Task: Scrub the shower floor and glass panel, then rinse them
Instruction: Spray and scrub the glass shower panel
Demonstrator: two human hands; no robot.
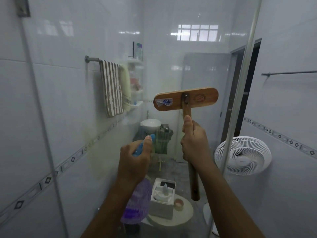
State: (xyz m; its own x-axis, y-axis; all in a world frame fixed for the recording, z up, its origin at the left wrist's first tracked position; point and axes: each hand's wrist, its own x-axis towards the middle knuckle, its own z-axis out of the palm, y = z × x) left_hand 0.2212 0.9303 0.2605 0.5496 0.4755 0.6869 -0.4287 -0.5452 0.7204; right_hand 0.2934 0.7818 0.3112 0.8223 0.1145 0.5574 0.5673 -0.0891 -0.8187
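While the clear glass shower panel (68, 100) stood ahead, smeared with pale yellowish film, the long-handled wooden scrubbing brush (197, 98) was held upright before it by the right hand (195, 145), clenched round its handle, and the purple spray bottle (137, 203) was gripped in the left hand (133, 162), a white fan (243, 155) seen beyond.

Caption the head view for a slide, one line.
Right hand holds a wooden brush up to the glass panel; left hand grips a purple spray bottle.

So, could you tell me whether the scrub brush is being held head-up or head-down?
Head-up. The scrub brush stands roughly upright, its wooden head above the right hand gripping the handle, whose end points down.
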